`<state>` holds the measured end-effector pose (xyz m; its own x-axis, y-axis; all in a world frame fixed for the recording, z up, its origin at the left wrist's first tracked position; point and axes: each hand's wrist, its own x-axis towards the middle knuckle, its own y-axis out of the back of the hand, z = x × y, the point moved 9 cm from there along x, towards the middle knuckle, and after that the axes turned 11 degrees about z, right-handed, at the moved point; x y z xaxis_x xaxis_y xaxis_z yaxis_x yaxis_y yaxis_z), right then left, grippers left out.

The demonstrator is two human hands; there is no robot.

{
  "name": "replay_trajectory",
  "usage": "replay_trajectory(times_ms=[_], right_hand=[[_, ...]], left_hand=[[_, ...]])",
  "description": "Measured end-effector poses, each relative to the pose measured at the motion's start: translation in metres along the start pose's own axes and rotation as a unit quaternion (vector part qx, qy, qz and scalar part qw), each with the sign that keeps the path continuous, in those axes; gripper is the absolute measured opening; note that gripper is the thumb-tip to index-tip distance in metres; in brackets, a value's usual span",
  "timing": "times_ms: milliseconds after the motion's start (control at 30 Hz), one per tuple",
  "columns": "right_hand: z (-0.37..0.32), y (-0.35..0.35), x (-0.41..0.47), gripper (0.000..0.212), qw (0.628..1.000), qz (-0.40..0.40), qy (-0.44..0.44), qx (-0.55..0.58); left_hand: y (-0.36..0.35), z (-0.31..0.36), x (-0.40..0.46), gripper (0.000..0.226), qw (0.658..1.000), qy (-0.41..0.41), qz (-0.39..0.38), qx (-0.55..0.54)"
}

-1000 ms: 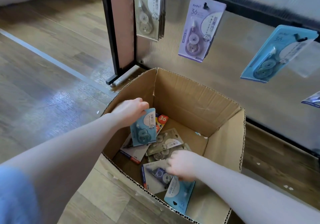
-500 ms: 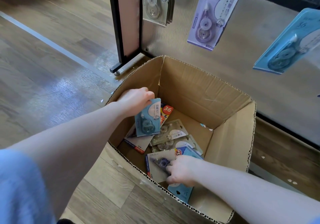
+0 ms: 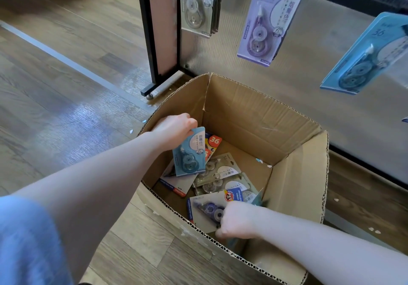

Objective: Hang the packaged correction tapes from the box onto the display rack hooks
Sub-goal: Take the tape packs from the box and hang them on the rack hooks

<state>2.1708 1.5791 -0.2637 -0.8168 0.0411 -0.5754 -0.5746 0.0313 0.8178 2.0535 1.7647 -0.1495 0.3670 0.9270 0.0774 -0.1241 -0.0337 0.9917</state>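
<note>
An open cardboard box [image 3: 293, 174] stands on the floor and holds several packaged correction tapes [image 3: 220, 174]. My left hand [image 3: 174, 128] grips a blue package [image 3: 188, 154] by its top, just above the pile at the box's left side. My right hand [image 3: 237, 220] is low at the box's near wall, fingers curled round a light-blue package [image 3: 258, 198] that it mostly hides. On the display rack [image 3: 145, 30] behind the box hang a grey package [image 3: 198, 4], a purple one [image 3: 267, 19] and a blue one [image 3: 366, 55].
The rack's black foot [image 3: 152, 90] rests on the wooden floor just left of the box. A pale strip [image 3: 66, 59] runs across the floor to the left. Small paper scraps [image 3: 375, 230] lie on the floor at the right.
My right hand has pulled back toward the box's near wall and tilted the light-blue package up under it. My left hand keeps its blue package almost still. The view has shifted slightly.
</note>
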Motion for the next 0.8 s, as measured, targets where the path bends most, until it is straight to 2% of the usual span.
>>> replay_trajectory(times_ms=[233,467,667,800], right_hand=[[0.049,0.039,-0.011,0.022,0.986,0.099,-0.134,0.03],[0.09,0.058,-0.055,0.012,0.946,0.13,-0.282,0.093],[0.119,0.078,-0.104,0.013,0.879,0.228,-0.399,0.129],[0.132,0.093,-0.139,0.023,0.818,0.297,-0.468,0.153]], left_hand=[[-0.008,-0.012,-0.006,0.018,0.999,0.029,-0.037,-0.02],[0.001,-0.013,-0.005,0.024,0.997,0.044,-0.047,-0.039],[0.035,0.0,0.0,0.023,0.999,0.03,0.016,-0.04],[0.058,0.012,0.006,0.024,0.998,0.021,0.049,-0.043]])
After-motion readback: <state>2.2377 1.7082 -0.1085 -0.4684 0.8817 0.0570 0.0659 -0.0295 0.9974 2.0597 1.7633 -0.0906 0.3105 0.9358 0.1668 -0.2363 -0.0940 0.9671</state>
